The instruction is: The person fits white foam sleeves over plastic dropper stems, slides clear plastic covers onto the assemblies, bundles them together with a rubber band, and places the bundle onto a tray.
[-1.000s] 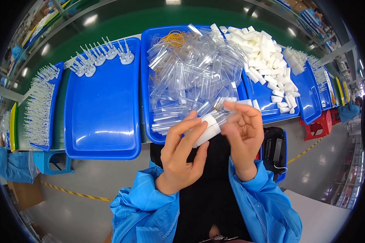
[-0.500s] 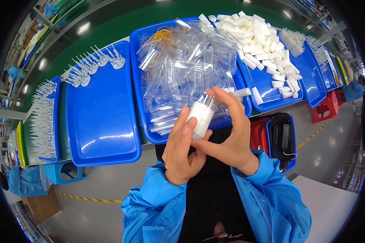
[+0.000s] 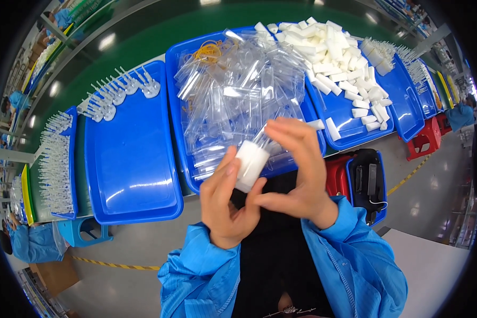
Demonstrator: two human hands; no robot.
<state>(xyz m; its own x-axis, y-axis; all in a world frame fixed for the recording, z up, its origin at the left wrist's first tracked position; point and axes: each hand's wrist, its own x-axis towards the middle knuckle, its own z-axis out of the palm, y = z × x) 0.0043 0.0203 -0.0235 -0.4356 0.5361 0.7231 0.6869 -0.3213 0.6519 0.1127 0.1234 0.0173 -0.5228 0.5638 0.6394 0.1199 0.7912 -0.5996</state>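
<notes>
A clear plastic sleeve with white foam blocks (image 3: pixel 251 160) inside sits tilted between the fingers and thumb of my left hand (image 3: pixel 225 206), which is closed on it. The sleeve's see-through upper end points up and right. Beside it, my right hand (image 3: pixel 305 177) has fingers and thumb spread apart. Its fingertips are close to that upper end; whether they touch it I cannot tell. Just beyond both hands, a blue tray (image 3: pixel 171 69) bears a heap of clear plastic sleeves (image 3: pixel 233 100) and some yellow rubber bands (image 3: pixel 209 51).
White foam blocks (image 3: pixel 336 55) are piled in a blue tray (image 3: pixel 350 139) at the right. At the left, another blue tray (image 3: pixel 135 159) has white pronged parts (image 3: pixel 115 94) along its far edge. More pronged parts (image 3: pixel 56 164) stand farther left. A red stool (image 3: pixel 425 140) is on the floor.
My left hand has shifted left with the sleeve and foam. The right hand's fingers have opened wider, and its thumb has come away from the sleeve's lower end.
</notes>
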